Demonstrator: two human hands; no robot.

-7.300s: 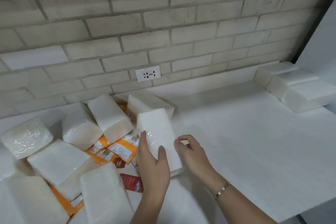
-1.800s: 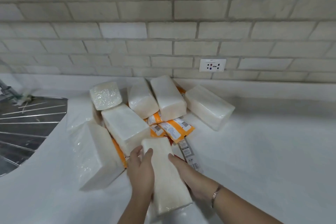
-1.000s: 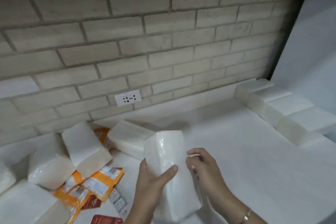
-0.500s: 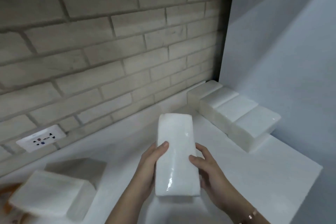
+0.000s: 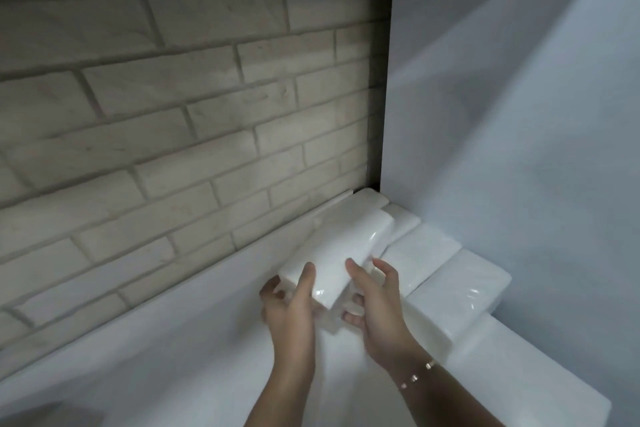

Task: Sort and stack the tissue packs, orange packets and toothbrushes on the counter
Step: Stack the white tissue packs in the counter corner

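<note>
Five tissue packs are in view. Four lie side by side in a row [image 5: 462, 293] on the white bench [image 5: 173, 340], running along the plain wall [image 5: 519, 114] from the corner by the brick wall [image 5: 173, 114]. The fifth pack [image 5: 341, 251] is held just left of that row, tilted, its far end pointing to the corner. The left hand [image 5: 291, 305] grips its near end, thumb on top and fingers [image 5: 268, 289] curled beneath. The right hand [image 5: 377, 298] holds the same end from the other side, thumb on top and fingers wrapped under. Whether the held pack touches the row cannot be told. One bracelet [image 5: 415, 376] circles the right wrist.
</note>
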